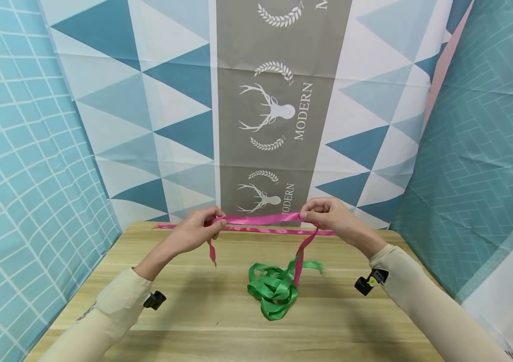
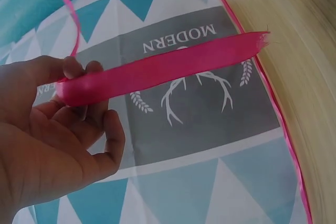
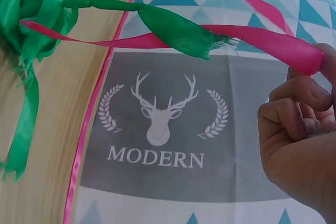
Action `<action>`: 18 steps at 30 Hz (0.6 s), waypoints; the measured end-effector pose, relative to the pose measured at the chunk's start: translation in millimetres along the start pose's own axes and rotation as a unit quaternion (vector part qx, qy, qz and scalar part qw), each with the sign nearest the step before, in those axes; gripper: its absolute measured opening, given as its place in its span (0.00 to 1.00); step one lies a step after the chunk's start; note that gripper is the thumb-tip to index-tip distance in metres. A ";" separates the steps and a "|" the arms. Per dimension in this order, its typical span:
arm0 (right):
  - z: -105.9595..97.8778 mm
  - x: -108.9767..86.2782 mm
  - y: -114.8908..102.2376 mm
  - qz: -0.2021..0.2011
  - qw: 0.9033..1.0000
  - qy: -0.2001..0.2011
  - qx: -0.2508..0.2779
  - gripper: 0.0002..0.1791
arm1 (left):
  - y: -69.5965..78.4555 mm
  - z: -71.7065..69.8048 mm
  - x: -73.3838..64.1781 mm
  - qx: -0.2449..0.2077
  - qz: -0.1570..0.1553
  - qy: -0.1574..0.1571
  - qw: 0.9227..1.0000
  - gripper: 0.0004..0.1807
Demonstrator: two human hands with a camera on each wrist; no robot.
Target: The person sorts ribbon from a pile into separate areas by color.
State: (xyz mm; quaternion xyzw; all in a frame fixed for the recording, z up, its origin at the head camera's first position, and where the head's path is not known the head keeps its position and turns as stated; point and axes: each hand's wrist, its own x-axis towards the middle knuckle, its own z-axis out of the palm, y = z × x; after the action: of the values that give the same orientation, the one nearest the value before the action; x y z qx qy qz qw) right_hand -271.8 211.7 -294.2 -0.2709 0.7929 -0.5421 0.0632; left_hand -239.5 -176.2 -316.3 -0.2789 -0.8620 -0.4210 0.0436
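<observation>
1. Above the far part of the wooden table (image 1: 220, 337), we hold the pink ribbon (image 1: 265, 219) as a nearly level span between both hands.
2. Our left hand (image 1: 195, 231) pinches it between thumb and fingers, the remaining fingers loosely bent. A short tail with a frayed end hangs free.
3. Our right hand (image 1: 335, 221) pinches the other end of the span by thumb and forefinger, the other fingers curled in. A longer tail drops toward the table.
4. We judge that the two spaced pinches keep the span straight and its face unfolded, and that the raised position holds it off the surface.
5. Below the span, between our forearms, note the green ribbon (image 1: 274, 289), heaped in loose loops. One frayed green strand (image 3: 176, 32) crosses the right-hand tail in the right wrist view; we cannot tell whether the two are joined. This overlap could snag.
6. Along the table's far edge, behind the span, observe a pink strip (image 1: 283, 232). Beyond it, the printed cloth (image 1: 279, 50) bounds our space. A black device (image 1: 154, 300) sits at our left wrist, another at our right.
</observation>
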 end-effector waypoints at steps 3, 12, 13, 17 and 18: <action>-4.2 -3.4 3.7 -0.005 1.000 0.002 -0.004 0.14 | 0.0 -3.5 -0.7 -0.005 0.004 0.004 1.000 0.08; -15.4 -12.1 11.3 -0.017 1.000 -0.003 -0.025 0.13 | -5.1 -17.8 -0.5 -0.011 -0.003 0.067 0.998 0.15; -16.4 -13.1 11.3 -0.016 0.999 -0.001 -0.028 0.13 | -6.7 -20.0 -0.6 -0.010 -0.005 0.072 0.997 0.16; -20.8 -16.9 11.8 -0.011 1.000 -0.003 -0.029 0.14 | -13.7 -29.2 -3.3 -0.016 -0.026 0.086 0.996 0.19; -22.0 -17.9 12.2 -0.008 1.000 -0.006 -0.028 0.14 | -15.9 -31.3 -4.2 -0.019 -0.031 0.089 0.995 0.19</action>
State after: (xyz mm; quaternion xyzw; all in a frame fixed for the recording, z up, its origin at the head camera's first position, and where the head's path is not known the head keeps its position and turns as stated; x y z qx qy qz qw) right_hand -269.8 242.0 -299.8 -0.2823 0.8053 -0.5183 0.0553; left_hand -249.3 -209.3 -308.7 -0.2147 -0.8549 -0.4612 0.1015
